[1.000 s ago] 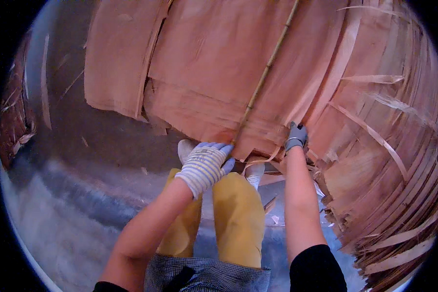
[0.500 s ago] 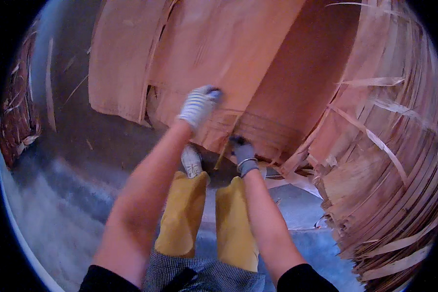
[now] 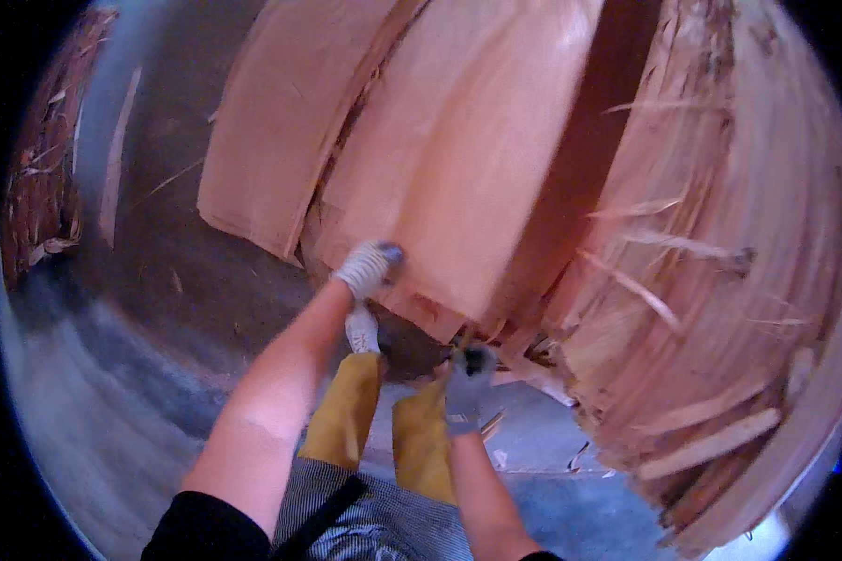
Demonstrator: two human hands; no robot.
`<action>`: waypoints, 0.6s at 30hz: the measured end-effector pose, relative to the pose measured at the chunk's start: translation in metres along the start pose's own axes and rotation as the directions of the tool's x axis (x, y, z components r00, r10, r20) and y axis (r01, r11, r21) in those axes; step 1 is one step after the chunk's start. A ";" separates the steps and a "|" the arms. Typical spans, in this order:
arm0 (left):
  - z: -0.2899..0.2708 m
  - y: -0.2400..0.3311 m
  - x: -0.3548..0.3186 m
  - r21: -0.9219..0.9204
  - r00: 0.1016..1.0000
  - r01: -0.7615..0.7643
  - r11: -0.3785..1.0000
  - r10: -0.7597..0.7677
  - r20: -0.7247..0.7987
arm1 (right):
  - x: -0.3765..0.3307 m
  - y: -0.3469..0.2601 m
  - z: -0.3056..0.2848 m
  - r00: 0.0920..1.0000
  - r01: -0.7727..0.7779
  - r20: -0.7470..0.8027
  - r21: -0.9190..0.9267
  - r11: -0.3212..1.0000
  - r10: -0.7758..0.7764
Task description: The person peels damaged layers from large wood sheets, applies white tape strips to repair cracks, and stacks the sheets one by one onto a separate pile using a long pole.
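Observation:
A broad, thin reddish-brown wood veneer sheet [image 3: 468, 187] lies over a low stack, its surface raised in a long, soft ridge. My left hand [image 3: 370, 266], in a white striped glove with darker fingertips, is on its near left part. The fingers look curled, but what they hold is hidden. At the sheet's near corner, my right hand [image 3: 469, 379], in a grey glove with dark fingers, is closed round a narrow end of veneer. Blur hides the exact grip.
Another veneer stack [image 3: 276, 122] stands to the left, split off by a dark gap. At right a tall pile of layered veneer [image 3: 683, 309] has ragged edges and loose strips. More veneer [image 3: 47, 159] stands far left. Scraps lie on the grey floor [image 3: 159, 393] around my shoes.
Both hands have come nearer to me, the left also slightly leftward. The sheet's near edge has come toward me and its surface now bulges. The view has shifted too.

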State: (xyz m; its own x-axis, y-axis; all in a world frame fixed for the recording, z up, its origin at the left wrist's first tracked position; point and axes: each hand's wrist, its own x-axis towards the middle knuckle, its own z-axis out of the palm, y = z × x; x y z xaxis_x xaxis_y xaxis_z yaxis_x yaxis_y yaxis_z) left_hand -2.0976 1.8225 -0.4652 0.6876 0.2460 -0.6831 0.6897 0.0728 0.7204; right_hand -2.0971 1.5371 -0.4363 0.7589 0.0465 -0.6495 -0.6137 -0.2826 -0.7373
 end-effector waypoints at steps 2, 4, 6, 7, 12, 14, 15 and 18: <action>0.033 0.053 -0.032 -0.383 0.965 0.262 0.886 -0.236 0.114 | -0.050 -0.155 0.003 1.000 -0.003 0.031 0.170 0.986 -0.002; 0.062 0.089 -0.065 -0.267 0.972 0.195 0.944 -0.150 0.178 | -0.063 -0.168 -0.061 0.974 -0.037 0.222 0.368 0.929 -0.049; 0.080 0.145 -0.110 -0.345 0.944 0.299 0.890 -0.222 0.245 | -0.099 -0.233 -0.078 0.997 -0.072 0.031 0.004 0.997 0.072; 0.092 0.158 -0.135 -0.425 0.946 0.300 0.854 -0.207 0.251 | -0.127 -0.266 -0.082 0.999 -0.036 0.004 -0.023 0.999 0.036; 0.134 0.157 -0.217 -0.404 0.904 0.234 0.884 -0.046 0.424 | -0.219 -0.326 -0.132 0.989 -0.044 -0.138 0.000 0.999 0.044; 0.143 0.177 -0.248 -0.460 0.840 0.389 0.798 -0.102 0.533 | -0.269 -0.361 -0.135 0.975 0.002 -0.223 -0.043 0.999 -0.012; 0.146 0.194 -0.266 -0.467 0.761 0.571 0.675 -0.221 0.610 | -0.286 -0.359 -0.148 0.967 -0.017 -0.255 -0.053 0.998 0.003; 0.155 0.214 -0.311 -0.277 0.702 0.537 0.796 -0.240 0.671 | -0.336 -0.351 -0.185 0.961 0.107 -0.256 0.006 0.994 -0.102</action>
State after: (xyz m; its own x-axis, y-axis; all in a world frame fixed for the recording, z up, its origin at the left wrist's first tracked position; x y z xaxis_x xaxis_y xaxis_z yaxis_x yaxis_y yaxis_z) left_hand -2.1292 1.6120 -0.1168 0.4693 -0.4932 -0.7324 0.8558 0.4584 0.2397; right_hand -2.0966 1.4439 0.0754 0.8480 -0.1719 -0.5013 -0.5299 -0.2703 -0.8038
